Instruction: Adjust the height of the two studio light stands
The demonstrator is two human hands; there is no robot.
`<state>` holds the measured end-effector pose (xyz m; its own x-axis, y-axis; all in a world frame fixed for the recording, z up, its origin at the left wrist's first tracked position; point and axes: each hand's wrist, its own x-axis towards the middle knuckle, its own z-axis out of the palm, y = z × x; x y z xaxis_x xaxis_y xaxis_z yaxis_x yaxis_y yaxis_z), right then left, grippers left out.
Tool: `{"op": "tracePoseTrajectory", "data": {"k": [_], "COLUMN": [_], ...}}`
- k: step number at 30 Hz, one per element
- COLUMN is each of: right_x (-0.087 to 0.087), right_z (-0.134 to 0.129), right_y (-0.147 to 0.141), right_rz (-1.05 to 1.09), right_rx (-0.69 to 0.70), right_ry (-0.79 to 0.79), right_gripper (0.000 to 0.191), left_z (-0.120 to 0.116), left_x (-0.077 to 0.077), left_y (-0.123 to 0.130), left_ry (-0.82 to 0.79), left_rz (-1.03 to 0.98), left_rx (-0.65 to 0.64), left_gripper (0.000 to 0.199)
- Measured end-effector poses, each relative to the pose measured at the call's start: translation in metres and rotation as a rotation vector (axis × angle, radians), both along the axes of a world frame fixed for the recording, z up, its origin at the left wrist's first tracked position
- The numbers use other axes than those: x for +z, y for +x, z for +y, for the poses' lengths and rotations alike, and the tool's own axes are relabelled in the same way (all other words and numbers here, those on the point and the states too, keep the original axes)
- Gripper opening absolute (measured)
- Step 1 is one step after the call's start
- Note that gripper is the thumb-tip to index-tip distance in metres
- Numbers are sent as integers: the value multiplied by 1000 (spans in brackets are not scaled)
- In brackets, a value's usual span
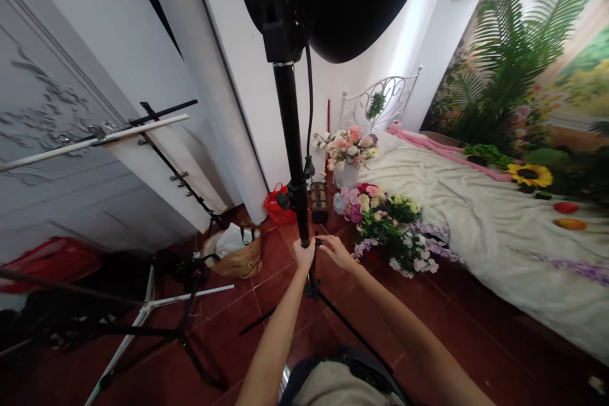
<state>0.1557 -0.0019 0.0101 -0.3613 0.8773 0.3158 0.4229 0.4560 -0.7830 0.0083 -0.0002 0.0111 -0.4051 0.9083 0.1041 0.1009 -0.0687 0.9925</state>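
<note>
A black light stand (291, 120) rises upright in front of me, with a large black lamp head (366, 0) on top. My left hand (304, 254) is wrapped round the pole low down, below a clamp collar (297, 195). Just to its right, my right hand (335, 250) has its fingertips on a small black knob (318, 242) on the pole's side. A black cable (309, 108) with a plug hangs beside the pole. The stand's legs spread on the red tiled floor beneath my hands.
To the right are bunches of flowers (375, 212) and a bed with a cream blanket (428, 187). A small chest (318, 202), a red bag (280, 204) and a woven basket (238, 257) stand behind the pole. Other stand legs (147, 307) spread over the left floor.
</note>
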Motion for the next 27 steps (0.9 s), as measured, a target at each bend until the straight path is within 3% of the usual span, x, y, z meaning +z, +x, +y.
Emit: {"op": "tracePoseTrajectory", "data": {"k": [7,11,14,18,23,27], "right_x": [-17,-25,-22,-9,7,0], "right_z": [7,7,6,9,11,-27], "right_y": [-16,-34,-47,-56,-55,-49], "right_rz": [102,315,482,523,515,592], "right_rx": [-198,-335,-435,-601,-612,-580], "right_ry": [-107,-225,-343,-502,-546,-580], "right_gripper": [36,46,49,46,41,40], "left_z": [-3,-8,-9,-8,-9,-15], "left_x": [3,10,11,8,11,19], "left_y": [1,1,0,-1,-2,-6], "left_ry": [-9,-6,-6,-13,4,-25], "left_rz": [0,-2,-5,7,24,12], "left_rx": [-4,-26,-37,-50,-73,-137], "left_gripper": [27,30,32,32,30,35]}}
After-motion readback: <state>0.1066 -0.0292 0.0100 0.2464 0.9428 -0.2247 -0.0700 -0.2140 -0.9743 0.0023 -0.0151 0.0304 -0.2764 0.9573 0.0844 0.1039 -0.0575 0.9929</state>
